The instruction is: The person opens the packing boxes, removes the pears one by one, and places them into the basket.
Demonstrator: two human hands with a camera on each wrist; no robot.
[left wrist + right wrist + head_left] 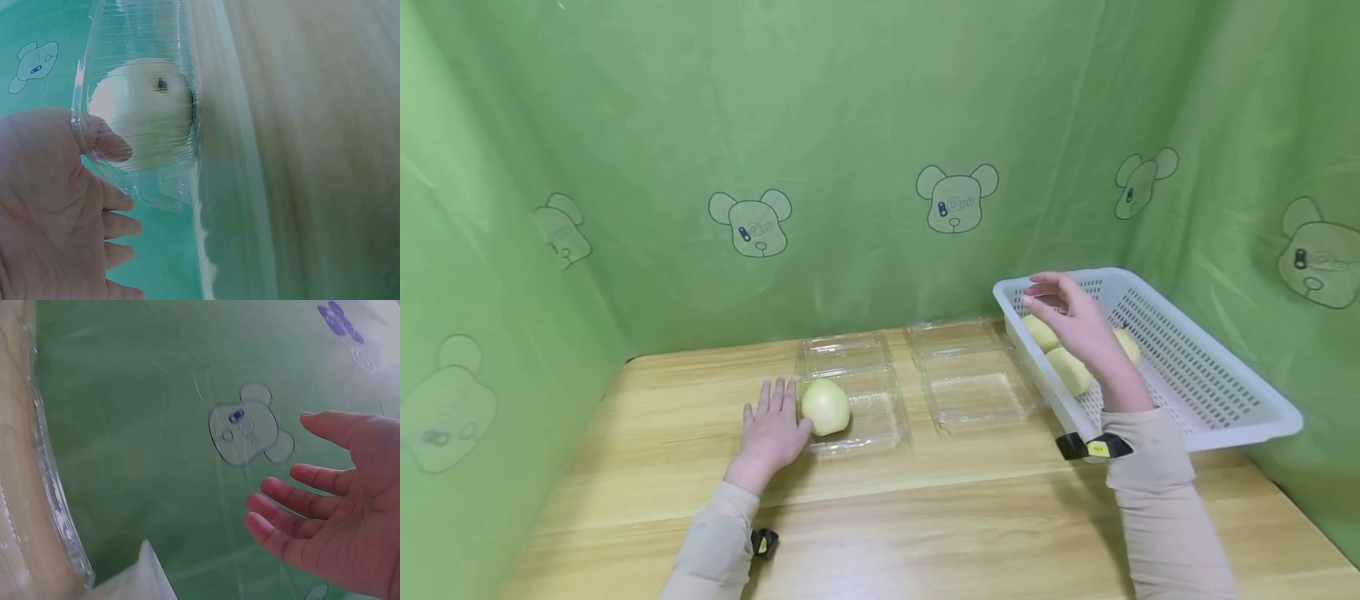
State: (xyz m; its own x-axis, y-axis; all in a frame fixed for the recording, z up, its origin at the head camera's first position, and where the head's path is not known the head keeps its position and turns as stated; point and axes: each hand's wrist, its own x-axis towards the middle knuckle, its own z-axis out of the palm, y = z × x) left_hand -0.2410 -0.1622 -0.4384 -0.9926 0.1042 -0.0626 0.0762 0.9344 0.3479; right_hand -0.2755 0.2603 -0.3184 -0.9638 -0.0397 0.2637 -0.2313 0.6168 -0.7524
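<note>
In the head view a round, pale yellow-green pear-like fruit [826,407] sits in the left half of a clear plastic hinged box [876,421] with its lid folded back. My left hand [775,435] lies along the box's left side, fingers straight. Seen through the clear wall in the left wrist view, the left thumb [111,142] reaches over the rim beside the fruit. Above the left part of a white basket [1195,367], my right hand [1078,325] hovers with loosely bent fingers and nothing in them. Several similar fruits [1070,371] lie in the basket below it.
A second clear box [973,400], opened out, stands between the first box and the basket. Green curtains [850,125] with bear-head prints enclose the wooden table [880,533] at the back and both sides.
</note>
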